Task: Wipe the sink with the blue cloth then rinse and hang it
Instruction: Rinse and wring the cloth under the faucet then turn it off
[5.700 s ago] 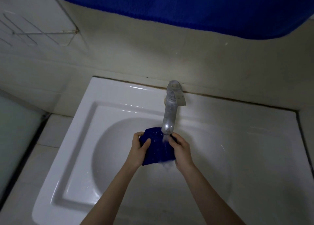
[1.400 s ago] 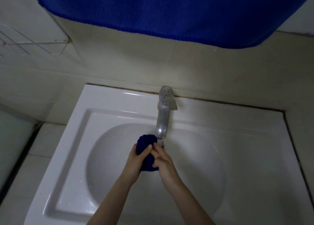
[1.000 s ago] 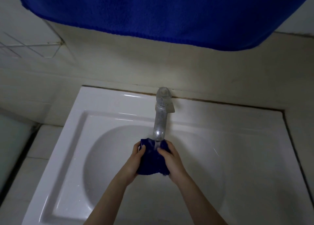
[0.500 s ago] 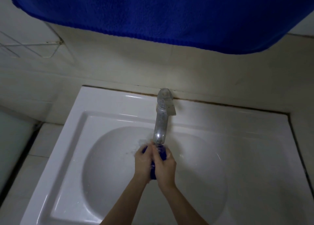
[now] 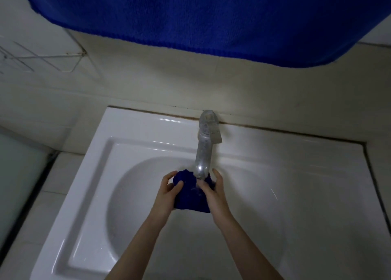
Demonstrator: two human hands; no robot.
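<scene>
Head view: the left hand (image 5: pixel 168 189) grips the left edge of the cloth (image 5: pixel 190 198), thumb curled over its front. The right hand (image 5: pixel 214 193) grips the right edge, thumb on the fabric. The bunched cloth sits between both hands at frame centre, just under the tap (image 5: pixel 204 152) spout, above the sink (image 5: pixel 127 135) bowl. Count: two hands, one cloth, one tap, one sink, and one towel (image 5: pixel 190 15) along the top of the frame.

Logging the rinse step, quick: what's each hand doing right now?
Left hand: gripping the blue cloth under the faucet.
Right hand: gripping the same cloth's other side.
</scene>
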